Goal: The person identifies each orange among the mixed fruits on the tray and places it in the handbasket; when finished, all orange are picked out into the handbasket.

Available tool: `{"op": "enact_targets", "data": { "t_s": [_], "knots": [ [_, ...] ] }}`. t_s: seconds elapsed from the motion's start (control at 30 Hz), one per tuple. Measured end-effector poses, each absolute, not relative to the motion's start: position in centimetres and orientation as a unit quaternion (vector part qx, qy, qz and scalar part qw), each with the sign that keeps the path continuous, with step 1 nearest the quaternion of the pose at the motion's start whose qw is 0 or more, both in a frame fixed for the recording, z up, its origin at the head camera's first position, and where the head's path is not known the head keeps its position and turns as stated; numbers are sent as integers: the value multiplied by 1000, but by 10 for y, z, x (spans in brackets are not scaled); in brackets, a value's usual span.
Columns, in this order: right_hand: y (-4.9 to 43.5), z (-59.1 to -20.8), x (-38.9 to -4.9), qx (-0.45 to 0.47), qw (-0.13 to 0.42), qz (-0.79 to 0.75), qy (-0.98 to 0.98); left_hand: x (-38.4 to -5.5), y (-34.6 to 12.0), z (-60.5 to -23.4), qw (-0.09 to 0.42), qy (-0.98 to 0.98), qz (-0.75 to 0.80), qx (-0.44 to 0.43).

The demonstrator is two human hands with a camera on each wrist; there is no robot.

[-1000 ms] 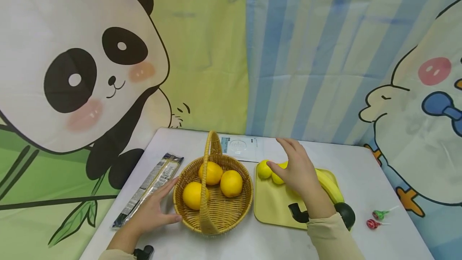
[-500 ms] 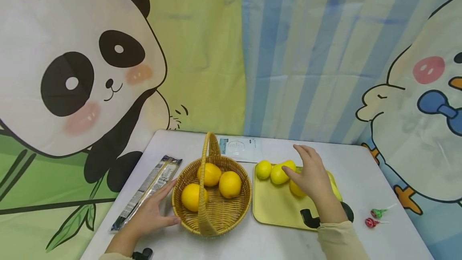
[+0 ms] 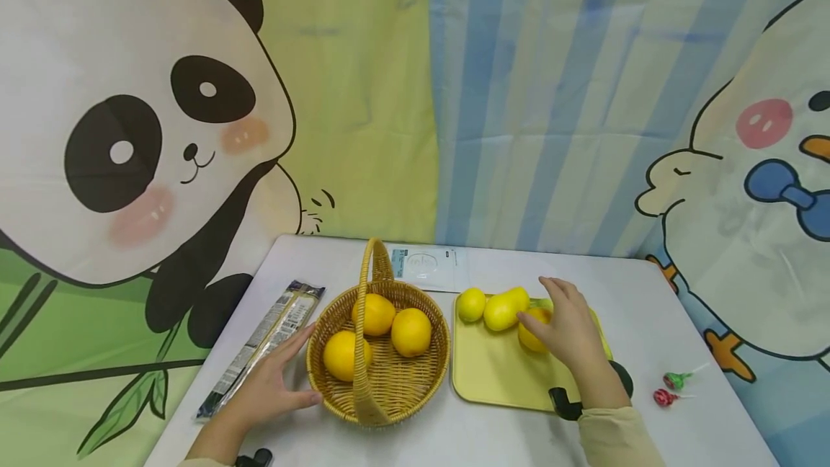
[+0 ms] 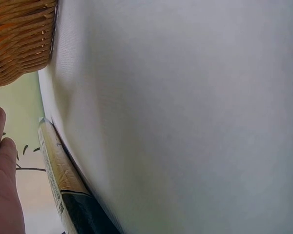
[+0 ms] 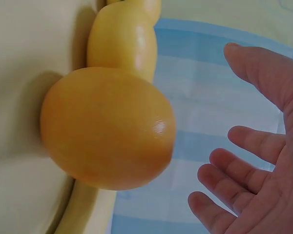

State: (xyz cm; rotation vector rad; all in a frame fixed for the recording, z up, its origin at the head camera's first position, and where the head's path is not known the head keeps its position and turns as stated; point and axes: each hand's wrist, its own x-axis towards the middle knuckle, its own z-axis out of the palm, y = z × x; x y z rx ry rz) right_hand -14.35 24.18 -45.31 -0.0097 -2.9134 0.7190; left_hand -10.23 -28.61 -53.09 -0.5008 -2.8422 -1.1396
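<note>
My left hand (image 3: 269,388) lies beside the wicker basket (image 3: 415,380), fingers spread along its left side; whether they touch it I cannot tell. Inside the basket are three oranges (image 3: 411,332), under its arched handle (image 3: 362,352). My right hand (image 3: 570,330) hovers with spread fingers over the right part of the yellow tray (image 3: 493,380). Closest to it is an orange (image 5: 107,129), apart from the fingers in the right wrist view. A small round yellow fruit (image 3: 470,304) and a pear-shaped yellow fruit (image 3: 506,310) lie left of that orange. A banana (image 3: 604,337) is partly hidden behind my right hand.
A long foil packet (image 3: 266,348) lies left of the basket. Behind the basket is a flat white-and-blue packet (image 3: 424,267). Two lollipops, one green (image 3: 676,380) and one red (image 3: 664,398), lie at the table's right. Printed cloth (image 3: 519,128) hangs behind the table.
My right hand has moved right and down over the tray, uncovering the yellow fruits and the orange. The left hand stays beside the basket. The head view has shifted slightly.
</note>
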Motion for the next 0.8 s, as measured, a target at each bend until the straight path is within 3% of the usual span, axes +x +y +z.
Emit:
{"op": "enact_targets", "data": {
  "t_s": [0.37, 0.8],
  "knots": [
    [247, -473, -140, -25, 21, 244, -969, -101, -285, -530, 19, -917, -364, -160],
    [252, -489, -135, -21, 21, 246, -969, -100, -285, -528, 18, -917, -364, -158]
  ]
}}
